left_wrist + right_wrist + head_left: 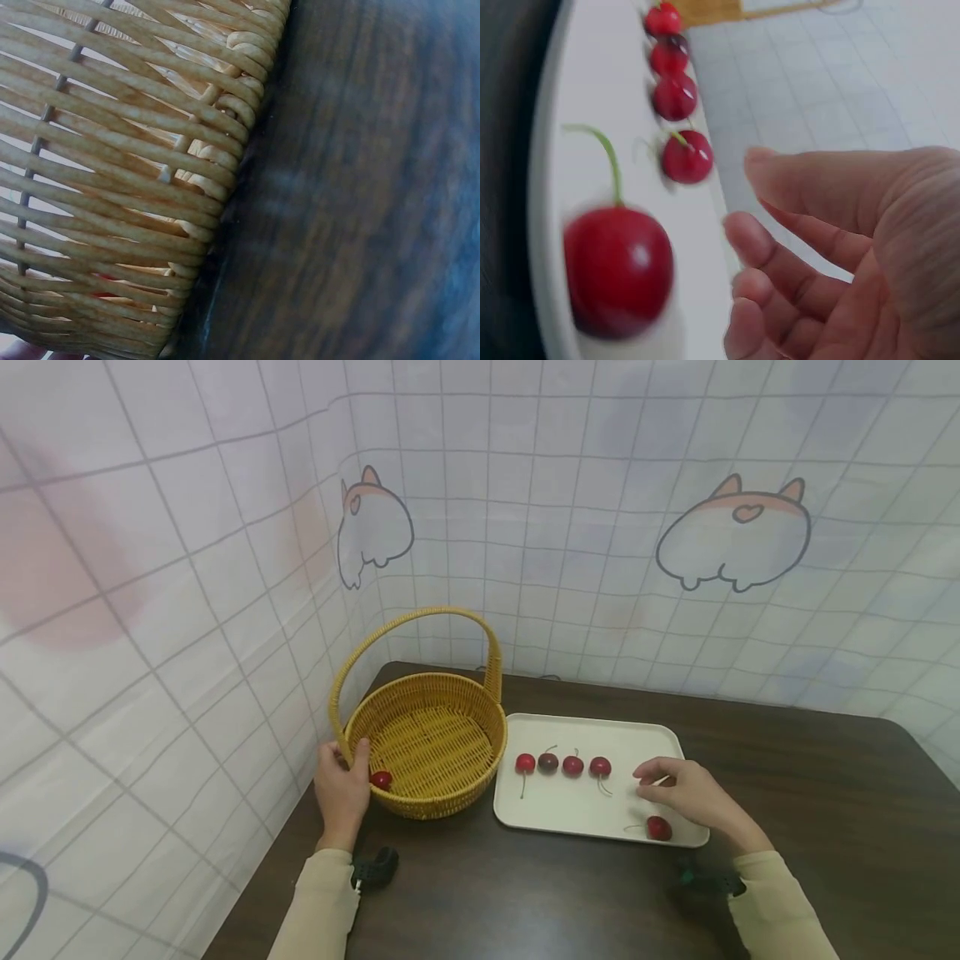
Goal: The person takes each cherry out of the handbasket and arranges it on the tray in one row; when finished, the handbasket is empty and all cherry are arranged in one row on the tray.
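My left hand grips the left rim of a yellow wicker basket beside the foot of its tall handle, thumb over the edge. Inside the basket, close to that thumb, lies one red cherry. The left wrist view is filled by the woven basket side, with fingertips at the bottom corner. Over the right part of a white tray hovers my right hand, thumb and fingers apart and holding nothing. A stemmed cherry lies on the tray just below this hand; it looms large in the right wrist view.
Several cherries with stems stand in a row across the tray, among them a dark one. Tray and basket sit side by side on a dark wooden table. A grid-patterned cloth hangs behind and to the left.
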Tool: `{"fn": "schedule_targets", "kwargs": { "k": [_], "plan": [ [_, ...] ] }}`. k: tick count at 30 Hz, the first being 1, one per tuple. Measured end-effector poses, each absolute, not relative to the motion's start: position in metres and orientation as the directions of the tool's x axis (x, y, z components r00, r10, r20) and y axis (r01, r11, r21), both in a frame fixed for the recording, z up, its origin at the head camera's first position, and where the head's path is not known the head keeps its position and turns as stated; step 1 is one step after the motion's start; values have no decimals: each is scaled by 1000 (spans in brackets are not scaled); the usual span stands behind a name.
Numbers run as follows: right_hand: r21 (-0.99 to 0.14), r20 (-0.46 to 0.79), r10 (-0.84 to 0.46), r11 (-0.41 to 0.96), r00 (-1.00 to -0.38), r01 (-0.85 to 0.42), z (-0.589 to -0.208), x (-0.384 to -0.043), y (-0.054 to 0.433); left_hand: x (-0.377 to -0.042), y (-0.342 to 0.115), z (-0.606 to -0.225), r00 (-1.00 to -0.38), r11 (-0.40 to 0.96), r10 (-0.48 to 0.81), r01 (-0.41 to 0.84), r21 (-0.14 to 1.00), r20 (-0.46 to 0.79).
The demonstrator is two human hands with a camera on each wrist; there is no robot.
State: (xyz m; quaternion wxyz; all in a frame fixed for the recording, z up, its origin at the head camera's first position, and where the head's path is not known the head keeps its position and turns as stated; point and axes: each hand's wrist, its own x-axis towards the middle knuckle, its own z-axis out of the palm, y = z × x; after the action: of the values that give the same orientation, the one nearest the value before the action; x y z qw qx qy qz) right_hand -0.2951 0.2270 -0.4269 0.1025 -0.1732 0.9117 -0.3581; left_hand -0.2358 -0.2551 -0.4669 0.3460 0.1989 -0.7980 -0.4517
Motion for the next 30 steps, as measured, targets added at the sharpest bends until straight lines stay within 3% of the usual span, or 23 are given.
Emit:
{"fn": "schedule_targets", "kwargs": {
  "k": [13, 22, 26, 30],
  "plan": [
    [-749, -175, -651, 575, -738, -330, -432, -302, 260, -237, -257, -467, -685, 503, -629, 0, 864, 367],
    [-862, -234, -736, 459, -635, -215, -442, -302, 271, -234, -257, -467, -689, 505, -622, 11, 863, 373],
    [-860, -241, -740, 463, -628, -216, -442, -300, 269, -234, -256, -466, -690, 506, -619, 14, 862, 375],
    [-816, -218, -675, 523, -705, -248, -444, -301, 264, -236, -255, -467, -692, 499, -621, 12, 866, 368]
  ]
}}
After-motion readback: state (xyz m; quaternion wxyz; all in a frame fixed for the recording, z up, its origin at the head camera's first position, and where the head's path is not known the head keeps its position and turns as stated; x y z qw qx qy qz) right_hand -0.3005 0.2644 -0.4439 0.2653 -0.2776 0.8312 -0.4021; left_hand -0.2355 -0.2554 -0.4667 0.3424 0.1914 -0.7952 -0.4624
